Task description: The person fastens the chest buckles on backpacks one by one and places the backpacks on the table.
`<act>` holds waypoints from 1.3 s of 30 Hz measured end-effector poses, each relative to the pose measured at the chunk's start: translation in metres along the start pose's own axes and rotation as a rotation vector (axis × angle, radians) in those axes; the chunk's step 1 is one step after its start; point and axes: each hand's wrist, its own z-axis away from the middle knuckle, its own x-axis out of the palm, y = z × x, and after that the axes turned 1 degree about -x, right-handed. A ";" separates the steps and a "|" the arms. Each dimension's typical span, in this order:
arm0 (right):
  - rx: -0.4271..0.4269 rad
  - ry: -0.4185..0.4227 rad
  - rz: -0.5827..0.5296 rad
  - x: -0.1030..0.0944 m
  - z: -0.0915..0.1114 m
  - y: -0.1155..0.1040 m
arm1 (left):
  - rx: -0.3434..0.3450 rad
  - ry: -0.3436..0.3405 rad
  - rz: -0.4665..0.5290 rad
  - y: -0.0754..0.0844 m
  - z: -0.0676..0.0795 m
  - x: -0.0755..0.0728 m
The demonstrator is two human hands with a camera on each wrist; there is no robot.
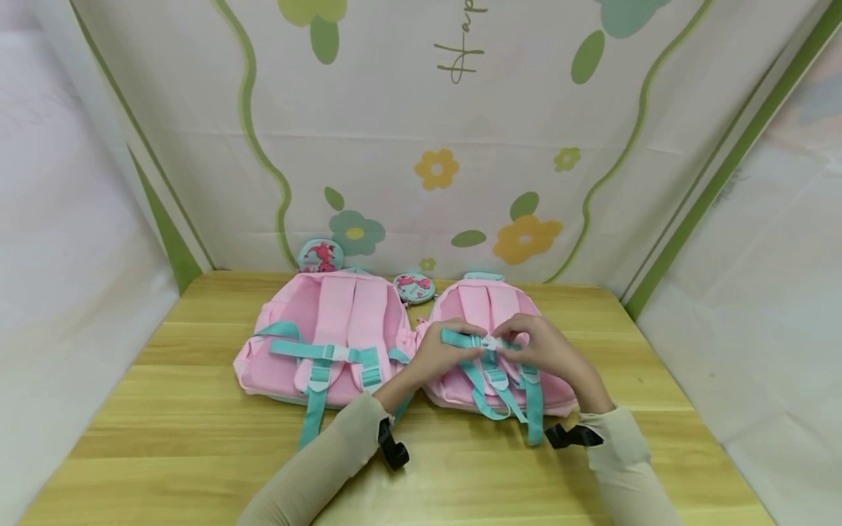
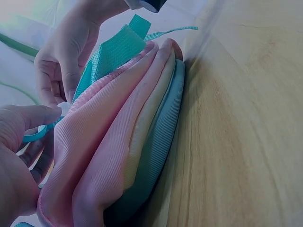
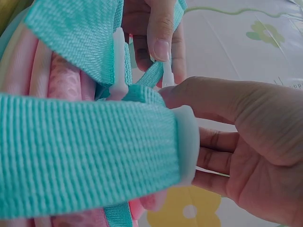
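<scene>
Hands (image 1: pixel 454 351) pinch buckle (image 3: pixel 185 144), prongs visible wrist-side only

Bare table (image 1: pixel 197 467) lies open in front; a second backpack (image 1: pixel 329 340) blocks the left side.

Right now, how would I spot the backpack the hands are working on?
Look at the wooden table before the flowery wall. Two pink backpacks lie there strap-side up, next to each other. Pick the smaller backpack, the only one with a left hand and right hand pinching its white buckle.
</scene>
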 end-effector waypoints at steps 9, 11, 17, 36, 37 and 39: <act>0.006 0.026 0.022 -0.002 0.002 -0.005 | -0.020 -0.016 0.050 0.002 0.000 -0.002; 0.001 0.030 0.030 -0.003 0.002 -0.005 | -0.021 -0.021 0.066 0.002 0.000 -0.002; -0.014 0.029 0.047 -0.004 0.001 -0.006 | -0.017 -0.021 0.074 0.002 -0.001 0.000; 0.004 0.027 0.033 -0.001 0.007 -0.004 | -0.015 0.008 0.025 -0.005 0.001 0.002; -0.005 0.034 0.029 -0.001 0.006 -0.004 | -0.011 0.010 0.026 -0.004 0.002 0.002; -0.023 0.046 0.024 -0.001 0.005 -0.006 | -0.002 0.018 0.024 -0.003 0.002 0.000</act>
